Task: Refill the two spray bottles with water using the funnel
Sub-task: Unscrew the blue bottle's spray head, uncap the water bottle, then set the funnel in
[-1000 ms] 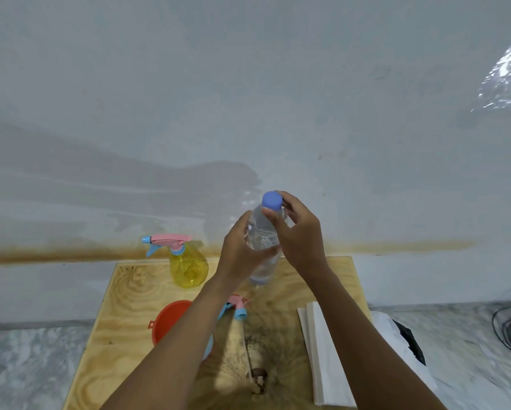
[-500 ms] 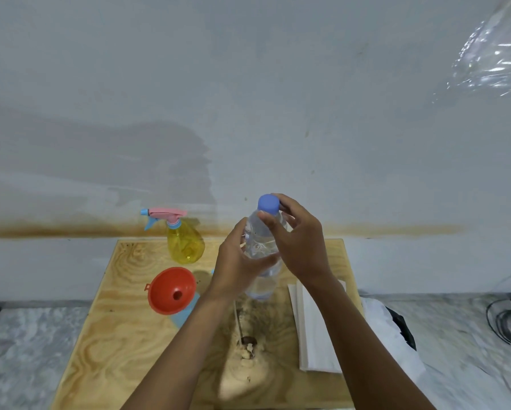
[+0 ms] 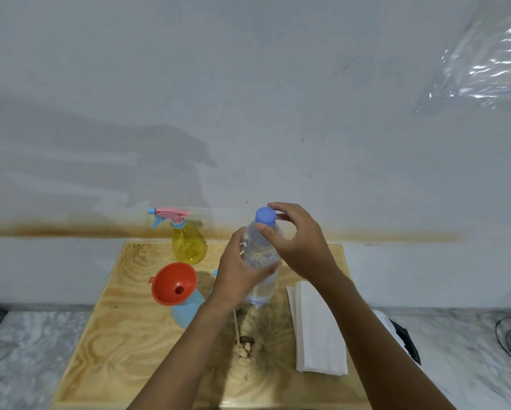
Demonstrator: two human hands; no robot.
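Observation:
My left hand [image 3: 239, 270] grips the body of a clear water bottle [image 3: 261, 255], held upright above the wooden board [image 3: 106, 335]. My right hand [image 3: 298, 244] pinches its blue cap [image 3: 265, 216] with thumb and fingers. A red funnel [image 3: 174, 283] sits in the neck of a light blue spray bottle [image 3: 186, 312], whose pink and blue spray head is mostly hidden behind my left wrist. A yellow spray bottle [image 3: 189, 245] with a pink and blue trigger head stands at the board's back left.
A folded white cloth [image 3: 318, 329] lies on the board's right side. A thin dip tube [image 3: 236, 324] lies near the dark stain in the middle. The grey wall rises just behind the board. Marble floor surrounds it, with dark objects at the right edge.
The view has tilted down, showing more of the board. Both hands stay on the water bottle, with the right fingers shifting around the cap. The funnel is now fully in sight.

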